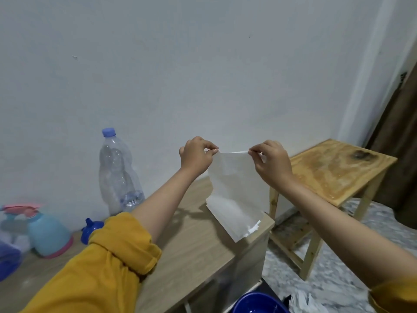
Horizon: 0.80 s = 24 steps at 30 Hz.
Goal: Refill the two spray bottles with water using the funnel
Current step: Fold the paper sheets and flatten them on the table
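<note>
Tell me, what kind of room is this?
Probably a plain room in a home. There's a bare white wall, a small wooden side table and a patterned floor, with a water bottle on the desk.

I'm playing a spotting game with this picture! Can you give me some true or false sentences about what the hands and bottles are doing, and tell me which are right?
1. Both hands hold the thin white sheet of paper by its top edge. True: the left hand and right hand each pinch a corner.
2. The tall clear plastic bottle has no cap. False: a blue cap is on it.
3. The light blue spray bottle with the pink base stands on the pale wooden desk. True.
4. The clear bottle is full to the top. False: only a little water shows at the bottom.
5. The yellowish wooden side table stands left of the desk. False: it is on the right.
</note>
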{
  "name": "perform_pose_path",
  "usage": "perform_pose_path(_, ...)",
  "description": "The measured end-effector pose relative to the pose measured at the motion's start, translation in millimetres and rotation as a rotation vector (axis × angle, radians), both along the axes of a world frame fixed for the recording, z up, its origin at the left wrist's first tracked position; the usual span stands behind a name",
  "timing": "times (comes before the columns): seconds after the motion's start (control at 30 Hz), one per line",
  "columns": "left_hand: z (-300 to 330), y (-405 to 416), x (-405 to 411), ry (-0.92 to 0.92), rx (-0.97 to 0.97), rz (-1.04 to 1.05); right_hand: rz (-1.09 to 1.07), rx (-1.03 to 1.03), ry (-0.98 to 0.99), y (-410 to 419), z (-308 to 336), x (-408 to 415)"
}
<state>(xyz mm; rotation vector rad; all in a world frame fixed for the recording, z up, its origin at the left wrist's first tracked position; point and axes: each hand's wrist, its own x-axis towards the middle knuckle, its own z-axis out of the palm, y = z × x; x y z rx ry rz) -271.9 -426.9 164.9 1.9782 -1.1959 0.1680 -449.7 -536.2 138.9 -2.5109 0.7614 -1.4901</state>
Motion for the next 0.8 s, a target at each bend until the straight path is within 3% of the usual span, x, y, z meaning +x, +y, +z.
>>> perform_pose_path(0.27, 1.6, -8.5, -0.1, 0.024, -0.036, 0.018, 0.048, 0.056, 0.003, -1.2, 3.4, -3.5)
perform_pose_path(0.6, -42.0, 64.0, 37.9, 0.156, 0.067, 0.022, 0.344, 0.758, 0.102, 76.2, -35.6, 32.2)
perform_pose_path(0.8, -62.9, 164.1, 85.6, 0.194, 0.128, 0.092, 0.456, 0.936, 0.093, 166.1, -63.3, 90.3)
